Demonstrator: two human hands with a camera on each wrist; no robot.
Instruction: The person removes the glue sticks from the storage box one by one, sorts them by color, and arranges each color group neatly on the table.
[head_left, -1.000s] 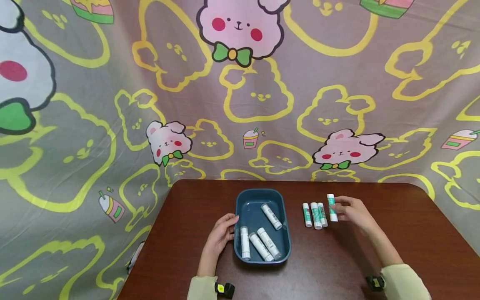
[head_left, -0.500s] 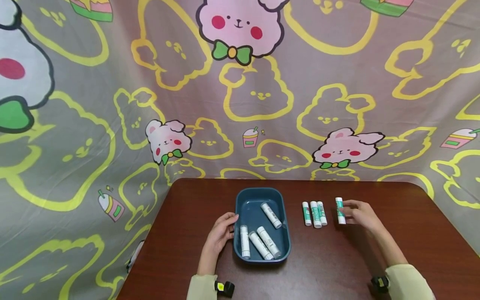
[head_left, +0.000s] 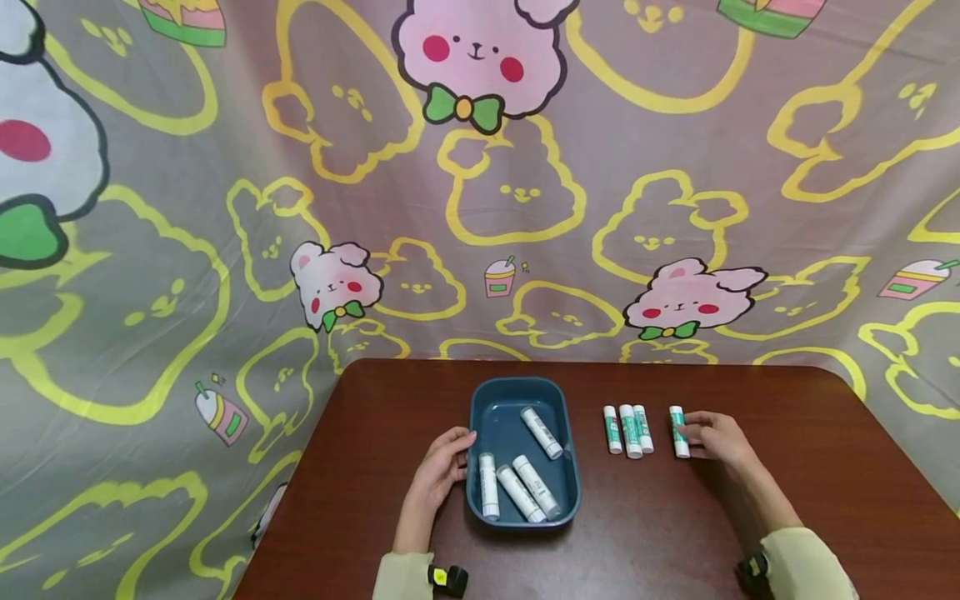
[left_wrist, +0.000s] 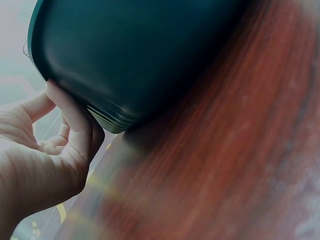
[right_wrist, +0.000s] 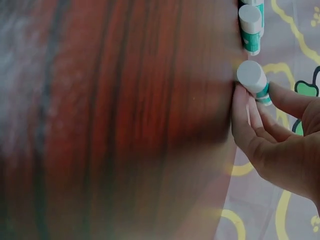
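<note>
Partly, right fingers [right_wrist: 242, 117] hide the tube [right_wrist: 254, 80] they pinch; left fingers [left_wrist: 76, 117] grip the tray [left_wrist: 120, 55]

Cartoon-printed cloth [head_left: 517, 217] hanging behind and beside a wood-grained surface [head_left: 645, 533] marks a screened-off corner, the room's kind unclear.

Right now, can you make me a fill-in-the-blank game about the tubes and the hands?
1. The blue tray has ____ white tubes inside.
2. The hand touching the tray is the person's ____ one.
3. Between the tray and the tube held by the right hand, there are ____ green-labelled tubes.

Missing words: four; left; three.
</note>
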